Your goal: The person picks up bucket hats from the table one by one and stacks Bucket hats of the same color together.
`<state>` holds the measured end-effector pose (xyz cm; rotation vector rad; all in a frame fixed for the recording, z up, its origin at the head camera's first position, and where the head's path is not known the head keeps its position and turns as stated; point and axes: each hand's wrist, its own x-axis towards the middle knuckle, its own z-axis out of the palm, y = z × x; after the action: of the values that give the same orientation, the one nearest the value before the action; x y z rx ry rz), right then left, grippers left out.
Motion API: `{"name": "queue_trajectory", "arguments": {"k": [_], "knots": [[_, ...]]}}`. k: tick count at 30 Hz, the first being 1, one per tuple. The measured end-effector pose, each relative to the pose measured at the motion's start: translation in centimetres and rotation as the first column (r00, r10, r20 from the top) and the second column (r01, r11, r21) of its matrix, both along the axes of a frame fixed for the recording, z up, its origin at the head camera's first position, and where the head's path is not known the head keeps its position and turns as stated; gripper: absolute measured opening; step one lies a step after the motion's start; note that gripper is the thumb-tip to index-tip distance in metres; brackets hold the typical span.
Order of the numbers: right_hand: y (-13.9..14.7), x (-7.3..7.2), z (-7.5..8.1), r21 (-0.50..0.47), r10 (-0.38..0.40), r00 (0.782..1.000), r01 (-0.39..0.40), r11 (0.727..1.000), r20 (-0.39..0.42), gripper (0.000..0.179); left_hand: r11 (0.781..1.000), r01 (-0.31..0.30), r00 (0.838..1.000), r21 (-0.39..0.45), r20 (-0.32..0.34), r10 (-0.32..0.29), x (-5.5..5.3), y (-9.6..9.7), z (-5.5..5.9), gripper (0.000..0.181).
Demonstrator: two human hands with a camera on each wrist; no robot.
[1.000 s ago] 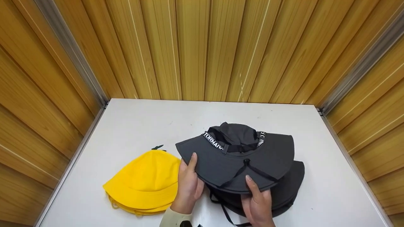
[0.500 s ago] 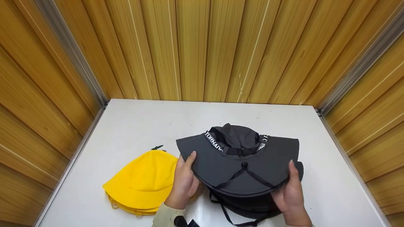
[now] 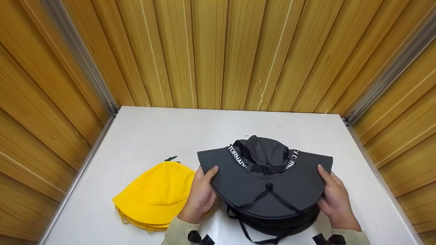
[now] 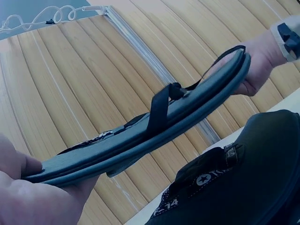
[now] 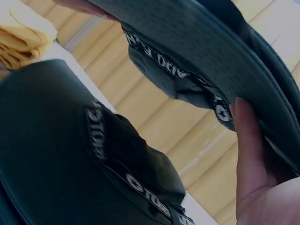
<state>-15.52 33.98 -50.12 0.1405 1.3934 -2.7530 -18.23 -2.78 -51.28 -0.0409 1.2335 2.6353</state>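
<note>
My left hand (image 3: 201, 195) and right hand (image 3: 337, 200) hold a dark grey wide-brimmed sun hat (image 3: 238, 185) by opposite sides of its brim, thumbs on top. White lettering runs along its inner band, and a black chin cord lies across the brim. Seen edge-on in the left wrist view, the held brim (image 4: 126, 147) has two layers; whether these are two hats I cannot tell. Below it more dark hats (image 3: 286, 227) lie on the table. The right wrist view shows a lower hat (image 5: 47, 136) apart from the held one, with a similar lettered band.
Yellow bucket hats (image 3: 156, 194) are stacked left of my left hand, with a green leaf-like tip (image 3: 171, 158) on top. A black strap (image 3: 247, 233) trails from the dark pile onto the white table (image 3: 163, 129). Wood-patterned walls (image 3: 207, 54) enclose the back and sides.
My right hand has moved from the brim's front edge to its right side. The held hat has shifted slightly right and toward me. The left hand keeps its grip; the yellow hats stay put.
</note>
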Motion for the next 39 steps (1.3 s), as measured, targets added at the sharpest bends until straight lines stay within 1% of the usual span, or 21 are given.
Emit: {"name": "queue_trajectory", "arguments": {"k": [3,5,7,9,10,11,12,14,15,17,18,19,22,26,29,32,34,35,36,38,39], "knots": [[0.7,-0.2,0.3,0.122,-0.086,0.995,0.080,0.989,0.050,0.024,0.994,0.008,1.000,-0.112,-0.016,-0.010,-0.4,-0.1,0.0,0.049],[1.1,-0.4,0.5,0.245,-0.177,0.981,0.152,0.958,0.083,0.019,0.983,0.013,0.999,-0.185,-0.028,-0.019,-0.9,-0.3,0.1,0.047],[1.5,-0.6,0.6,0.393,-0.267,0.958,0.207,0.896,0.103,0.033,0.962,0.022,0.999,-0.271,-0.040,-0.034,-1.4,-0.5,0.1,0.048],[1.9,-0.8,0.6,0.564,-0.335,0.936,0.220,0.796,0.107,0.055,0.930,0.031,0.998,-0.366,-0.041,-0.049,-2.0,-0.7,0.1,0.054],[2.2,-0.8,0.5,0.644,-0.356,0.929,0.210,0.736,0.104,0.066,0.905,0.038,0.997,-0.424,-0.042,-0.062,-2.3,-0.8,0.2,0.057],[2.4,-0.9,0.4,0.712,-0.366,0.926,0.195,0.674,0.093,0.075,0.873,0.041,0.996,-0.487,-0.050,-0.075,-2.6,-0.9,0.1,0.059],[2.6,-0.9,0.2,0.775,-0.370,0.926,0.177,0.606,0.078,0.078,0.827,0.041,0.994,-0.560,-0.059,-0.089,-2.9,-0.9,0.0,0.060],[3.1,-1.1,-0.5,0.866,-0.366,0.929,0.138,0.481,0.055,0.079,0.715,0.031,0.990,-0.698,-0.078,-0.119,-3.3,-0.9,-0.1,0.059],[3.3,-1.1,-0.8,0.894,-0.361,0.932,0.121,0.431,0.047,0.080,0.654,0.022,0.987,-0.756,-0.087,-0.133,-3.5,-0.9,-0.3,0.057],[3.7,-1.2,-1.6,0.931,-0.348,0.937,0.091,0.353,0.040,0.082,0.529,0.000,0.982,-0.848,-0.101,-0.161,-3.8,-0.7,-0.5,0.052],[3.9,-1.2,-2.0,0.944,-0.341,0.939,0.076,0.321,0.041,0.083,0.470,-0.008,0.980,-0.882,-0.101,-0.173,-3.9,-0.6,-0.6,0.051],[4.0,-1.2,-2.3,0.953,-0.335,0.941,0.057,0.299,0.048,0.085,0.421,-0.015,0.977,-0.907,-0.103,-0.187,-3.9,-0.5,-0.7,0.050],[4.4,-1.3,-3.2,0.977,-0.320,0.946,0.011,0.211,0.058,0.087,0.299,-0.034,0.970,-0.954,-0.104,-0.221,-4.0,-0.2,-0.9,0.049],[4.6,-1.5,-3.9,0.997,-0.301,0.953,-0.009,0.072,0.031,0.084,0.150,-0.074,0.957,-0.986,-0.112,-0.266,-4.0,0.2,-0.9,0.049],[4.6,-1.5,-4.4,1.000,-0.293,0.956,-0.006,0.007,0.008,0.082,0.041,-0.096,0.949,-0.995,-0.104,-0.299,-4.0,0.5,-0.9,0.047],[4.4,-1.6,-4.8,0.999,-0.293,0.956,-0.021,-0.025,0.013,0.083,-0.065,-0.125,0.943,-0.990,-0.098,-0.319,-4.0,0.6,-1.1,0.048],[4.2,-1.6,-5.1,0.999,-0.295,0.955,-0.039,-0.036,0.027,0.084,-0.123,-0.143,0.940,-0.982,-0.096,-0.329,-4.0,0.7,-1.2,0.049],[4.1,-1.7,-5.2,0.998,-0.297,0.954,-0.048,-0.040,0.034,0.084,-0.146,-0.153,0.938,-0.977,-0.097,-0.334,-4.0,0.6,-1.2,0.050],[3.9,-1.7,-5.3,0.997,-0.296,0.954,-0.052,-0.049,0.035,0.084,-0.159,-0.156,0.937,-0.975,-0.095,-0.336,-4.0,0.6,-1.3,0.051],[3.5,-1.9,-5.2,0.997,-0.297,0.954,-0.054,-0.060,0.034,0.082,-0.175,-0.160,0.933,-0.971,-0.091,-0.350,-4.0,0.5,-1.2,0.053],[3.3,-1.9,-5.0,0.997,-0.300,0.954,-0.045,-0.067,0.023,0.079,-0.176,-0.159,0.930,-0.972,-0.088,-0.358,-4.0,0.4,-1.1,0.053]]}}
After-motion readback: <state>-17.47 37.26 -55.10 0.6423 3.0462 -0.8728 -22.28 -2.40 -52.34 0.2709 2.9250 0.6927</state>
